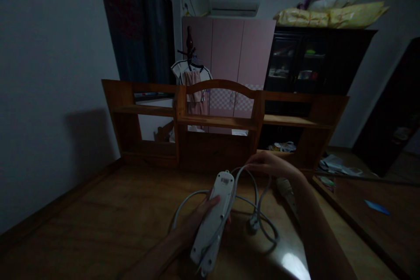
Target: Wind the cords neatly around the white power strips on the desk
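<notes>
A white power strip (219, 210) is gripped in my left hand (197, 218), its underside with screws and a label turned up. The strip is held tilted above the wooden surface. My right hand (271, 165) pinches the white power cord (239, 179) near the strip's far end, fingers closed on it. One run of cord lies along the strip. The rest loops loosely on the surface, both left and right of the strip. To the right, the plug (253, 223) rests among these loops.
A wooden shelf unit (216, 120) stands along the far edge of the wooden surface (131, 218). A long pale object (286, 190) lies beside my right forearm. A blue card (376, 207) is on the lower surface at right. Behind are a pink wardrobe (228, 48) and a dark cabinet (308, 63).
</notes>
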`<action>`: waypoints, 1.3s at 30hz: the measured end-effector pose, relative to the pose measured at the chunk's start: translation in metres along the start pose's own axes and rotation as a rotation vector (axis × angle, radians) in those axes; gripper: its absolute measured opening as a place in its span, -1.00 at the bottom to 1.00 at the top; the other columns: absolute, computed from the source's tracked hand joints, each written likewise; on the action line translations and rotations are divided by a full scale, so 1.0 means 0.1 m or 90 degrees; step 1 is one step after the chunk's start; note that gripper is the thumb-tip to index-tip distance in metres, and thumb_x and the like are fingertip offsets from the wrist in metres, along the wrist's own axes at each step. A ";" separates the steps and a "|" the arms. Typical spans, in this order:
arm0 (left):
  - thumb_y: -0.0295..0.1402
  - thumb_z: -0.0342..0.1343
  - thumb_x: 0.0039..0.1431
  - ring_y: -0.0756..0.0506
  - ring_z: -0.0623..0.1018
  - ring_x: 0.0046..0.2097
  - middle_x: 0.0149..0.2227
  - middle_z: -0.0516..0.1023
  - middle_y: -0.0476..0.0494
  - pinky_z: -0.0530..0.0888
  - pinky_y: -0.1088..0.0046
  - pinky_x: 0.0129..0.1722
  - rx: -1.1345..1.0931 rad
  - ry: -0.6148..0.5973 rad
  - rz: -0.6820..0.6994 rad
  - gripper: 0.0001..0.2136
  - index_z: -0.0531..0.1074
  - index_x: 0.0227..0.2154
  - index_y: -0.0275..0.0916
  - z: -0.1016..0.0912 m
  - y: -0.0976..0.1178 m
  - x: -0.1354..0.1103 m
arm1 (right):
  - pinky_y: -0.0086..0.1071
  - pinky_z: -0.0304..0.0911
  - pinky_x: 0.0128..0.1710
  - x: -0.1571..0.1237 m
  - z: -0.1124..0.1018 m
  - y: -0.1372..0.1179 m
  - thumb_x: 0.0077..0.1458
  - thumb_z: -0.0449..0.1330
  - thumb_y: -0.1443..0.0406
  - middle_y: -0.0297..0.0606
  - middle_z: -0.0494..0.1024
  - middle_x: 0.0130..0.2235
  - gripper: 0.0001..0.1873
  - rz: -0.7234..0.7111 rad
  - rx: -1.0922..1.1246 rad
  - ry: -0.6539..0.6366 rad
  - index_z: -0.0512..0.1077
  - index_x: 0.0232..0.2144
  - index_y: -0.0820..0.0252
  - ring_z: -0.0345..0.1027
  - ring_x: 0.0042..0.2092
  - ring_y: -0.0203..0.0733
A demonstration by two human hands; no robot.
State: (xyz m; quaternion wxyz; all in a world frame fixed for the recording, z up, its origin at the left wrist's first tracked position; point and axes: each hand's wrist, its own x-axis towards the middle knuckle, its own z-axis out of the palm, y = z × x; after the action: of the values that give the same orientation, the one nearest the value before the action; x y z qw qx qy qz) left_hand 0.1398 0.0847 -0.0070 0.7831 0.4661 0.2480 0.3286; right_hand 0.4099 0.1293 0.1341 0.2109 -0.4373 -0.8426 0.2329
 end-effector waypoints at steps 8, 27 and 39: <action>-0.04 0.12 0.10 -0.08 0.55 -0.51 -0.40 0.52 -0.09 0.43 0.49 -0.59 0.060 0.022 0.006 -0.42 0.14 0.11 -0.19 -0.06 -0.13 0.06 | -0.36 0.27 -0.17 0.10 0.10 -0.13 0.17 0.13 0.05 -0.24 0.58 -0.24 -0.62 -0.053 0.029 0.048 0.54 -0.19 0.21 0.42 -0.20 -0.14; -0.03 -0.10 0.24 -0.08 0.54 -0.43 -0.35 0.52 -0.22 0.50 0.37 -0.42 -0.050 -0.085 -0.033 -0.60 0.29 -0.11 -0.28 0.07 0.00 -0.06 | -0.35 0.26 -0.14 0.24 0.30 -0.21 0.14 0.15 0.02 -0.22 0.56 -0.24 -0.57 -0.032 0.083 0.001 0.54 -0.19 0.25 0.38 -0.18 -0.13; 0.02 -0.07 0.20 -0.05 0.49 -0.49 -0.39 0.50 -0.18 0.45 0.41 -0.48 -0.085 -0.046 0.000 -0.54 0.30 -0.07 -0.29 0.01 -0.06 0.00 | -0.53 0.10 -0.56 0.51 0.79 0.07 0.17 0.07 0.00 -0.33 0.43 -0.49 -0.51 0.021 0.146 -0.062 0.53 -0.18 0.29 0.18 -0.52 -0.36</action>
State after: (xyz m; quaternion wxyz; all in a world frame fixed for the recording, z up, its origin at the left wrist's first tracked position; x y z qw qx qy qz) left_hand 0.1426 0.0824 -0.0115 0.8210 0.4240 0.1971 0.3275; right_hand 0.3433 0.1595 0.0741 0.2146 -0.4127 -0.8122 0.3519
